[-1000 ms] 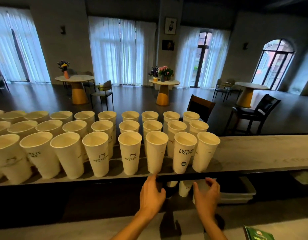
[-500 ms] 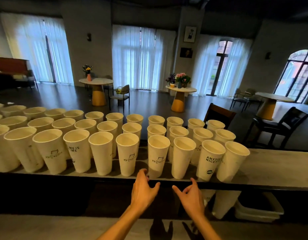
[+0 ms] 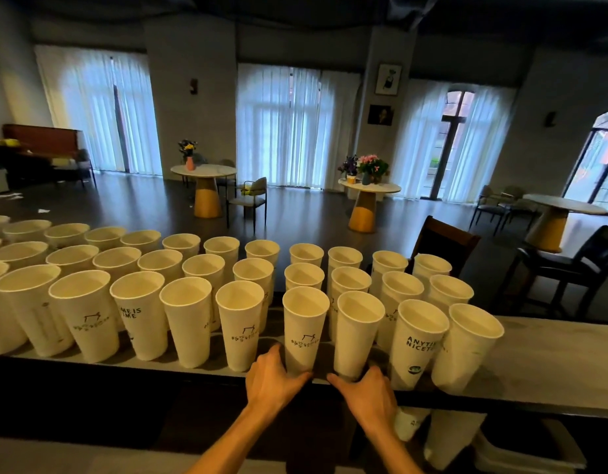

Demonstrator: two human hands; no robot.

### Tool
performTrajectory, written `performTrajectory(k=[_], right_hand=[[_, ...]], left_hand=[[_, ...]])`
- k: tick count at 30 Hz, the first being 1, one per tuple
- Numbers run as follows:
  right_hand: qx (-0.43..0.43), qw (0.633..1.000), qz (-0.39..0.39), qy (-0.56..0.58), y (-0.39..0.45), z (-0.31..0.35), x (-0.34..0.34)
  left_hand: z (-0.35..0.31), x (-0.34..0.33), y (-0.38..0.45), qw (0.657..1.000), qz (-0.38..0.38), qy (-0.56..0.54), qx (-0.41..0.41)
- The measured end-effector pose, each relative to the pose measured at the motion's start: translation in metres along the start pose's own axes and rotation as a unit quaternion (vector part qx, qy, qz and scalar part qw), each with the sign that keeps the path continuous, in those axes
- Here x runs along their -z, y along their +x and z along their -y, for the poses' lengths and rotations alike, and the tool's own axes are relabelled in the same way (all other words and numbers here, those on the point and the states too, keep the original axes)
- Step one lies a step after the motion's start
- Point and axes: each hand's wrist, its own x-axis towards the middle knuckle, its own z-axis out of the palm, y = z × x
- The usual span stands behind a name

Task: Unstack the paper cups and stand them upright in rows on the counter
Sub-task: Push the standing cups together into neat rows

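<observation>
Left hand (image 3: 272, 379) at the front edge of the surface (image 3: 542, 364), fingers loosely spread, thumb and index curved around the base of the logo cup (image 3: 304, 331); touching it, wrap only partial, not a closed grasp. Right hand (image 3: 367, 393) just right of the logo cup, fingers half open, index pointing toward the left hand, fingertips at the foot of the plain cup (image 3: 355, 335); contact looks likely but cannot tell for sure.

Paper cups (image 3: 193, 278) all white, matte, tall tapered cones with rolled rims, open side up, standing in three rows on the surface left and right of the logo cup. Some carry small printed logos; the lettered cup (image 3: 419, 342), two places right of the logo cup, has dark green text. Cups in a row nearly touch at the rims.

Surface is pale grey, stone-like, with a dark front edge. Front-row bases sit close to that edge. Bare surface stretches well right of the logo cup, past the last cup. Below that edge, right of the hands, more cups (image 3: 449, 436) and a white tray (image 3: 548, 453).
</observation>
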Motion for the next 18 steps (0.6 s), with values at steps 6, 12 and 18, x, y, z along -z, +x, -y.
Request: performTrajectory(k=[6, 12, 18], right_hand=[[0.017, 0.998, -0.005, 0.057, 0.006, -0.003, -0.005], [0.020, 0.998, -0.010, 0.057, 0.005, -0.004, -0.006], [0.006, 0.998, -0.017, 0.057, 0.003, -0.008, -0.012]], left_hand=[[0.003, -0.003, 0.006, 1.000, 0.003, 0.007, -0.014], [0.005, -0.004, 0.007, 1.000, 0.012, 0.015, 0.008], [0.008, -0.006, 0.006, 0.999, 0.024, 0.016, 0.039]])
